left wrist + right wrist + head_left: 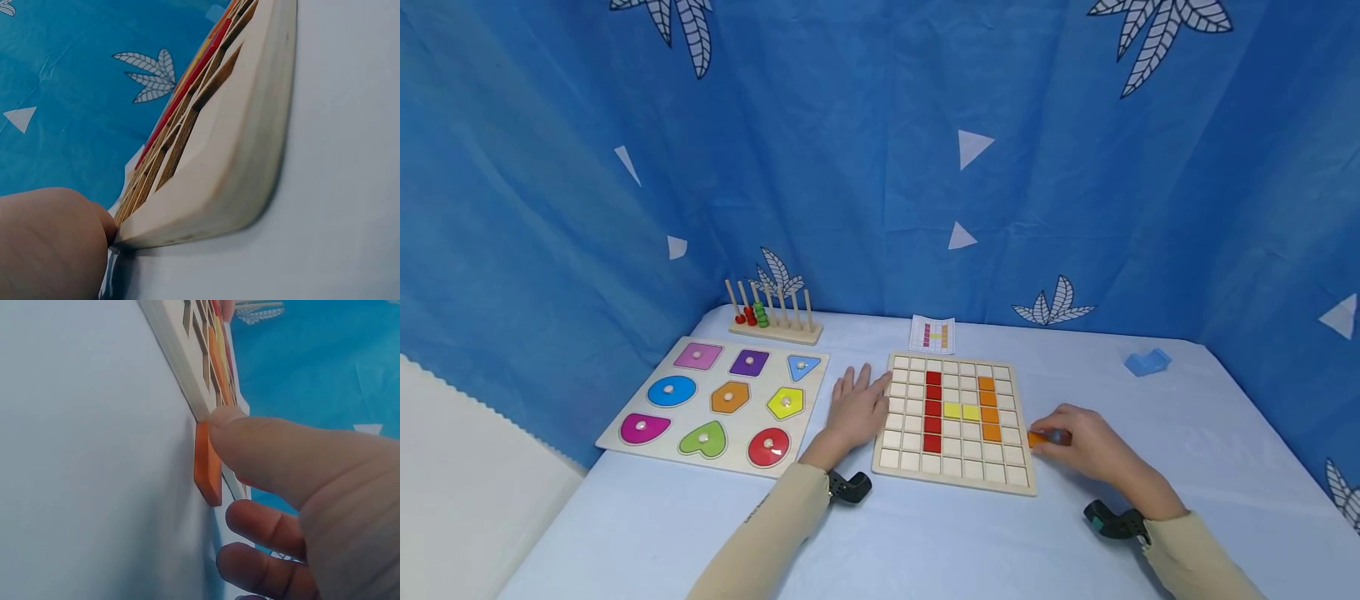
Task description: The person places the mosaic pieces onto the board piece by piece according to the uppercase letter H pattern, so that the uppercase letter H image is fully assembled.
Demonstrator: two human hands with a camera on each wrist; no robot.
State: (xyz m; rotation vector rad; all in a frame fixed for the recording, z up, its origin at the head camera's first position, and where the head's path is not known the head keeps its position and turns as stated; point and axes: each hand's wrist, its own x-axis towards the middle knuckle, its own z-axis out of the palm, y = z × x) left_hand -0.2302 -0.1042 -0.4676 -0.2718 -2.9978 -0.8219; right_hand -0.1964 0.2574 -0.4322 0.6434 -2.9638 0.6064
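A wooden grid board (910, 461) lies flat on the table. On it stand a column of red tiles (932, 408), two yellow tiles (961, 412) side by side, and a column of orange tiles (989, 415). My left hand (854, 410) rests at the board's left edge, fingers spread, a fingertip touching the rim. Just off the right edge, my right hand (1090, 443) pinches a loose orange tile (207, 465) between thumb and fingers; the forefinger is mostly hidden behind the thumb in the right wrist view. A small pattern card (932, 335) lies behind the board.
To the left is a knobbed shape puzzle board (692, 398) with coloured pieces. A wooden peg rack (777, 332) with red and green beads stands behind it. At the back right sits a light blue object (1147, 362). A blue curtain (880, 150) closes off the table's far side.
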